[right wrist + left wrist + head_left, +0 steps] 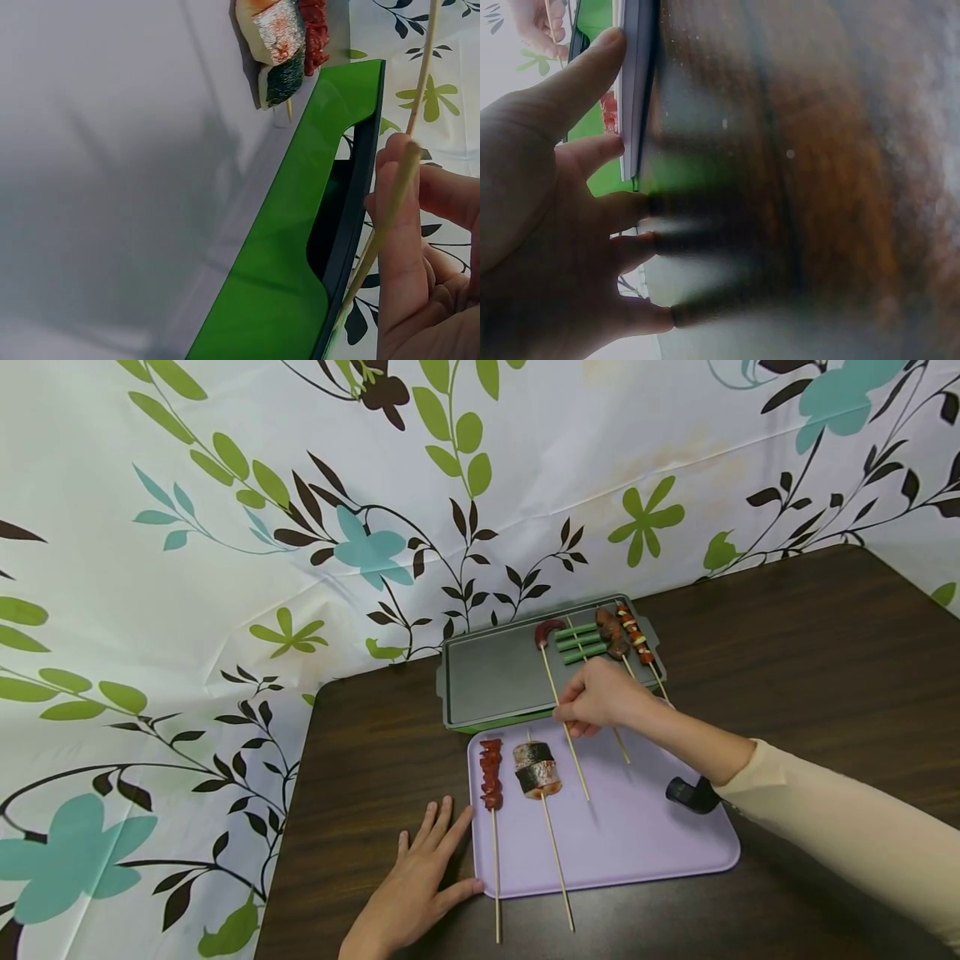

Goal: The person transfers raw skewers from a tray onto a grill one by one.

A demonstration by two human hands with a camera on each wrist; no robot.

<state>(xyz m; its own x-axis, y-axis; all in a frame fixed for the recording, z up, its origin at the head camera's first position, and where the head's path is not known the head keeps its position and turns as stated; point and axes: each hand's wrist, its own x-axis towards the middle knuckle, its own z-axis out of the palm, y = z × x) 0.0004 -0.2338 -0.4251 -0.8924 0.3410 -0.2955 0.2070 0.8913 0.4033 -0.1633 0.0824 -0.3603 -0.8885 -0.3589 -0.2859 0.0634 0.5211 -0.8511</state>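
Note:
My right hand pinches the wooden stick of a skewer with a curved red sausage piece that lies on the grey grill plate. In the right wrist view the fingers curl round that stick above the grill's green base. My left hand rests flat on the dark table, thumb against the left edge of the lilac tray; in the left wrist view the hand lies beside the tray edge. On the tray lie a red meat skewer and a fish skewer.
At the grill's right end lie a green bean skewer, a brown meat skewer and a red-and-yellow skewer. A small black object sits at the tray's right edge. A leaf-patterned curtain closes off the back and left.

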